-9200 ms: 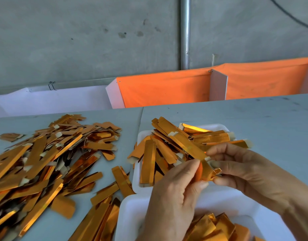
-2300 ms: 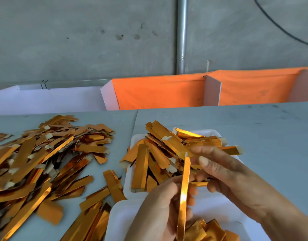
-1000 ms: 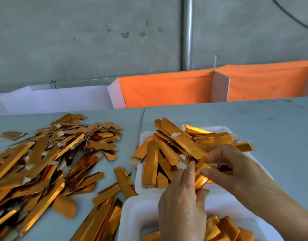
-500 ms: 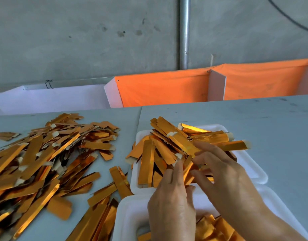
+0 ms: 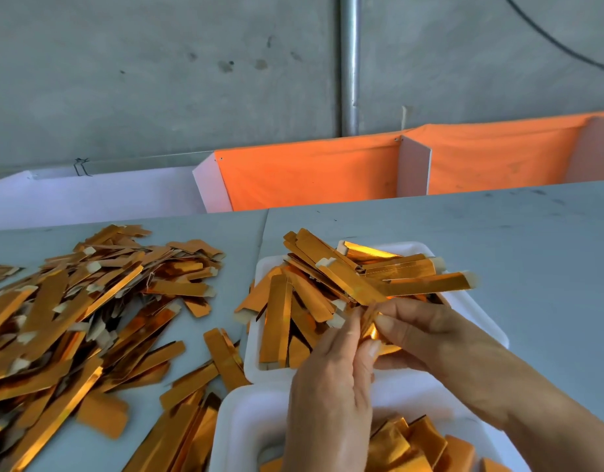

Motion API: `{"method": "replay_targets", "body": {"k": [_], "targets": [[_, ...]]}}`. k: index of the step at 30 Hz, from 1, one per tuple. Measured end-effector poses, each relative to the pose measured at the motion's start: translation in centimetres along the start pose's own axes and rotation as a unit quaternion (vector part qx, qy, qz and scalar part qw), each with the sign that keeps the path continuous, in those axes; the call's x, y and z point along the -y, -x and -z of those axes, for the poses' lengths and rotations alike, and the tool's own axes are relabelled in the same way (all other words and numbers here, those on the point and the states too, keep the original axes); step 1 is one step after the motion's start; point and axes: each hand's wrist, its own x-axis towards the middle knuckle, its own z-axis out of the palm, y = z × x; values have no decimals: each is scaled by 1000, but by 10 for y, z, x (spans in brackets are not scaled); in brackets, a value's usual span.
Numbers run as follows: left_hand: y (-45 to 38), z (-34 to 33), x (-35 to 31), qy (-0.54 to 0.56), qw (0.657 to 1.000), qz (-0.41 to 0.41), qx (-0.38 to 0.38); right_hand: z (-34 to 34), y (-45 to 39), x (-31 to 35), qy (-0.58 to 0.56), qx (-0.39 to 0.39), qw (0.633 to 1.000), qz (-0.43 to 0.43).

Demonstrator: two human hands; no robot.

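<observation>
From the head camera, the one view here, both hands meet over the near edge of the far white tray (image 5: 251,362), and the work sits in the narrow space between them. The left hand (image 5: 331,386) rises from below with its back to the lens. Its forefinger reaches up and its thumb is tucked in against a short gold foil strip (image 5: 370,330). The right hand (image 5: 440,338) comes in from the right, with thumb and curled fingers pinching the same strip from the other side. So neither hand is free, and each holds part of the one piece. The strip looks bent or half folded. Its long axis seems to run roughly away from the person, but it is foreshortened and mostly covered by fingertips, so the exact lie cannot be told. Just beyond the fingers lies the heap of long strips (image 5: 328,284) filling the far tray, most of them slanting up to the right. Below the wrists, toward the person, stands the near white tray (image 5: 246,424), which holds folded gold pieces (image 5: 413,444). By this layout, a finished piece would probably go down and back toward the body, and the left hand is slightly nearer that tray. A larger loose pile of strips (image 5: 72,318) lies on the grey table (image 5: 498,240), well apart to the left.
</observation>
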Motion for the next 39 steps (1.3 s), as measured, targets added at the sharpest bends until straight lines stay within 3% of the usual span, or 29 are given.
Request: {"method": "replay_targets", "body": {"k": [3, 8, 18, 24, 28, 34, 39], "targets": [[0, 2, -2, 3, 1000, 13, 2, 0, 0, 1, 29, 14, 999, 16], [-1, 2, 1, -45, 998, 29, 18, -5, -1, -1, 194, -68, 976, 69], [0, 0, 3, 10, 999, 29, 23, 9, 2, 9, 56, -56, 997, 25], [-1, 4, 6, -2, 999, 25, 36, 9, 3, 9, 77, -36, 996, -8], [0, 1, 6, -45, 999, 10, -7, 4, 1, 5, 94, -67, 993, -31], [2, -2, 2, 9, 1000, 29, 9, -1, -2, 2, 108, -114, 987, -43], [1, 3, 5, 32, 999, 39, 9, 2, 1, 7, 41, -82, 995, -38]]}}
